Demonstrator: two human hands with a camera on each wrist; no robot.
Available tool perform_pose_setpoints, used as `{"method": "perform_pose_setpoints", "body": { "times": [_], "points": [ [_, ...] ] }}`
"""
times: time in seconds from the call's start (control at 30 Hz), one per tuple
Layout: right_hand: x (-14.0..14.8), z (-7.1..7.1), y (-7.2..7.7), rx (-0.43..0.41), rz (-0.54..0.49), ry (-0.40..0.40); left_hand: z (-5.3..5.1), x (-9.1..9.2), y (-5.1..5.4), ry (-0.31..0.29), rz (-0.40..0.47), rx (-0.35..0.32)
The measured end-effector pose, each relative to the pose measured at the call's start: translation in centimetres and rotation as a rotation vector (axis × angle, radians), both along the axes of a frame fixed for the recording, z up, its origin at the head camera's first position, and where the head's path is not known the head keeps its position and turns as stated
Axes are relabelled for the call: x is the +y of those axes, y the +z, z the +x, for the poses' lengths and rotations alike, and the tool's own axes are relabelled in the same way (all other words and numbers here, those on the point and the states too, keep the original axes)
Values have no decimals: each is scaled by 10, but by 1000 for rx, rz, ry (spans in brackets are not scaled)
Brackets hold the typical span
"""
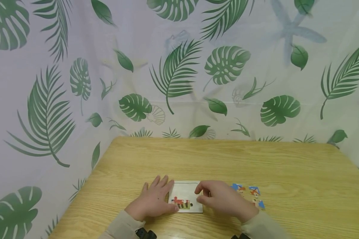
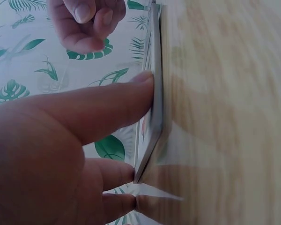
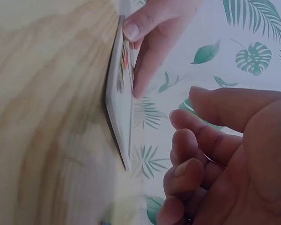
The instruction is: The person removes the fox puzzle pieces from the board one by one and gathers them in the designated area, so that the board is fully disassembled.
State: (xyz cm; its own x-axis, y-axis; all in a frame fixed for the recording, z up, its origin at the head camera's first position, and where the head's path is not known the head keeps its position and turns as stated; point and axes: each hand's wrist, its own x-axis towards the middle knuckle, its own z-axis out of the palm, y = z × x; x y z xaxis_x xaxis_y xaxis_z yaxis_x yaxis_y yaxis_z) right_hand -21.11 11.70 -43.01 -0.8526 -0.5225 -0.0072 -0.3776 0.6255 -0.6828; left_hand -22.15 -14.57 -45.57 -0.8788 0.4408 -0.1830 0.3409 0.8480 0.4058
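A thin white puzzle board (image 1: 185, 190) lies flat on the table, with a few joined puzzle pieces (image 1: 183, 203) in red, yellow-green and black at its lower left. My left hand (image 1: 154, 201) is spread at the board's left side. Its thumb (image 2: 117, 101) presses on the near edge, and the other fingers touch the left edge and the tabletop. Over the board's right edge hovers my right hand (image 1: 224, 199), fingers loosely bent. In the right wrist view nothing shows between its thumb (image 3: 220, 105) and fingers, and it stays apart from the board.
Several loose puzzle pieces (image 1: 254, 191) in blue, orange and white lie right of the board, partly hidden by the right hand and wrist. The wooden table (image 1: 227, 159) reaches back to a leaf-patterned curtain (image 1: 185, 122).
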Motion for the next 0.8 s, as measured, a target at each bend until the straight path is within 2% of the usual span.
{"method": "perform_pose_setpoints", "body": {
  "times": [0.33, 0.6, 0.8],
  "points": [
    [-22, -11, -15, -21, 29, 4, 0, 1, 1, -4, -12, 7],
    [-28, -10, -26, -52, 51, 26, 0, 1, 1, -8, -6, -8],
    [-29, -6, -30, 2, 60, 31, 1, 0, 1, -12, -1, -1]
  ]
}}
